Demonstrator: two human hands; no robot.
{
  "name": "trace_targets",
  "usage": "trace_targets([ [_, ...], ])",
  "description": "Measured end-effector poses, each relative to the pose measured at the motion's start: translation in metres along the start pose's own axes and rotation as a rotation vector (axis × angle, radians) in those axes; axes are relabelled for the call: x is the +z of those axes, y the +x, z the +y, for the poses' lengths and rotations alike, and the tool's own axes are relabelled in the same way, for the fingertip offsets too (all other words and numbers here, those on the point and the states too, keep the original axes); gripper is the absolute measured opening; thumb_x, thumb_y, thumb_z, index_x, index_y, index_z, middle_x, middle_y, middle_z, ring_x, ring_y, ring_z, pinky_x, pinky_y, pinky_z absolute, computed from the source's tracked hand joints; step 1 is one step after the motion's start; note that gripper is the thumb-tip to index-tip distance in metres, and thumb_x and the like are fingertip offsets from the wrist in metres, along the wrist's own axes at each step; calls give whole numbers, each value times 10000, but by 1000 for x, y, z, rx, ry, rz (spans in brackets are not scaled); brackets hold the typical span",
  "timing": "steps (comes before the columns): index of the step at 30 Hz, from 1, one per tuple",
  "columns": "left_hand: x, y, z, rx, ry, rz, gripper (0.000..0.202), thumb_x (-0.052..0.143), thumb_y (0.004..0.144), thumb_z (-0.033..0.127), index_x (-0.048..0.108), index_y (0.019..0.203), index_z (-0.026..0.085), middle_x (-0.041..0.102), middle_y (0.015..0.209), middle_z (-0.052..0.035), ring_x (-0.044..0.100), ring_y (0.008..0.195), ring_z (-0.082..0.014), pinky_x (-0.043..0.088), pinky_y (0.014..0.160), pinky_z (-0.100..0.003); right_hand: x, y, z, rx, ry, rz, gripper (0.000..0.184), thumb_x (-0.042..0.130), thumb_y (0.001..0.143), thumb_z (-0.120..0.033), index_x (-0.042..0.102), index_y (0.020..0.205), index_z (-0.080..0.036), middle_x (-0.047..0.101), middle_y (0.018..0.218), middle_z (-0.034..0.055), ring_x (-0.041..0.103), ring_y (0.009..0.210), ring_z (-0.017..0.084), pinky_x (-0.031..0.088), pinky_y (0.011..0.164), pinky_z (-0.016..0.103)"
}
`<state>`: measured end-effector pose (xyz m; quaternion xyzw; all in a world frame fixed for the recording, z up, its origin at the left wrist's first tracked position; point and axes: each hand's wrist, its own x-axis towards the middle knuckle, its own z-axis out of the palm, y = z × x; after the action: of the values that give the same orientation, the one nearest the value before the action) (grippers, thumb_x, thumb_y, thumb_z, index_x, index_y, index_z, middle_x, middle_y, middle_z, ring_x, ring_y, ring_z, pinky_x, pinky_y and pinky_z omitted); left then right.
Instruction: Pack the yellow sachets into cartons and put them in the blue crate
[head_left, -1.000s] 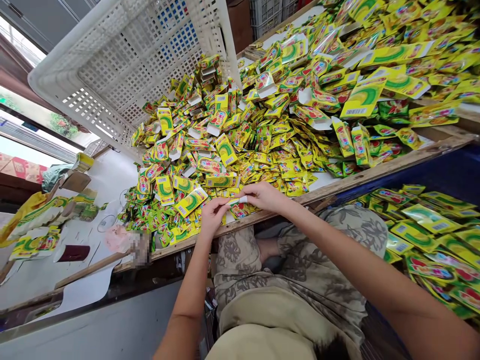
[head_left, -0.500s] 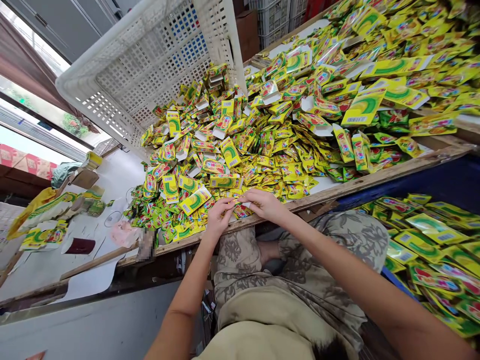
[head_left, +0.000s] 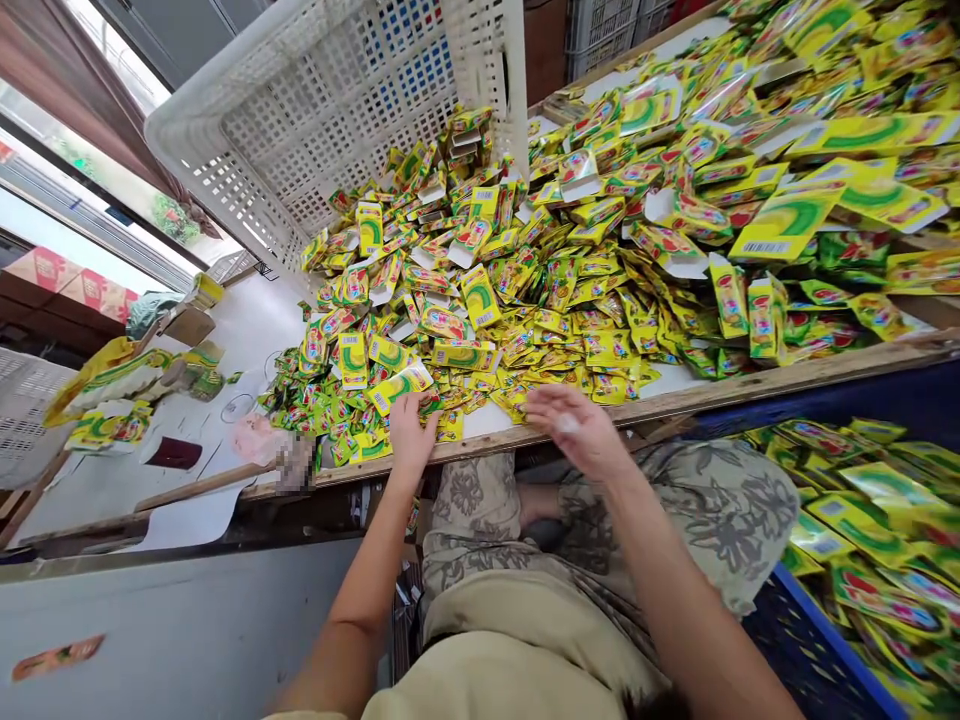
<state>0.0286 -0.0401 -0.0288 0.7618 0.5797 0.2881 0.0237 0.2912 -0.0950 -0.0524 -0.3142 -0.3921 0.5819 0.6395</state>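
Observation:
A big heap of small yellow-green packets and flat cartons (head_left: 555,290) covers the table. My left hand (head_left: 409,432) rests at the heap's near edge, its fingers bent down onto the packets just below a flat yellow-green carton (head_left: 400,384); what they pinch is hidden. My right hand (head_left: 579,432) hovers over the table's wooden front edge (head_left: 750,386), apart from the left. It is smeared by motion, with a pale spot near the fingers that I cannot make out.
A white perforated crate (head_left: 337,110) lies tipped on its side behind the heap. A blue bin (head_left: 825,640) at my right knee holds more packets (head_left: 862,490). Opened bags (head_left: 112,385) and a pink scrap (head_left: 253,436) lie at the left.
My hands, joined on a small packet before, have parted. The left moved left onto the heap; the right swung right and off the pile. The view shifted slightly.

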Motion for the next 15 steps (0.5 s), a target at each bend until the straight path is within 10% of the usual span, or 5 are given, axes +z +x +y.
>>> trace_targets([
  [3,6,12,-1,33,82,-75,306,671,753,228,602,1048,187,601,1073,-107,540,1053,-274,456,890,-421,43,27,15,-4,-580,-238,213,552,797,-169,624,994,-204,644,985,72,612,928,190,500,848,364],
  [8,5,22,-11,-27,-124,-27,84,590,815,219,645,868,183,675,925,-67,624,908,-223,492,852,-385,80,73,30,-94,-1381,-280,271,449,788,-17,651,880,-172,577,1012,145,536,1004,270,463,798,385],
  [15,-11,13,-1,-306,-704,193,256,558,843,416,541,936,178,620,796,-17,612,696,-123,527,616,-239,65,71,27,-116,-682,-58,15,526,787,-193,532,796,-204,552,735,16,543,710,173,506,678,348],
])
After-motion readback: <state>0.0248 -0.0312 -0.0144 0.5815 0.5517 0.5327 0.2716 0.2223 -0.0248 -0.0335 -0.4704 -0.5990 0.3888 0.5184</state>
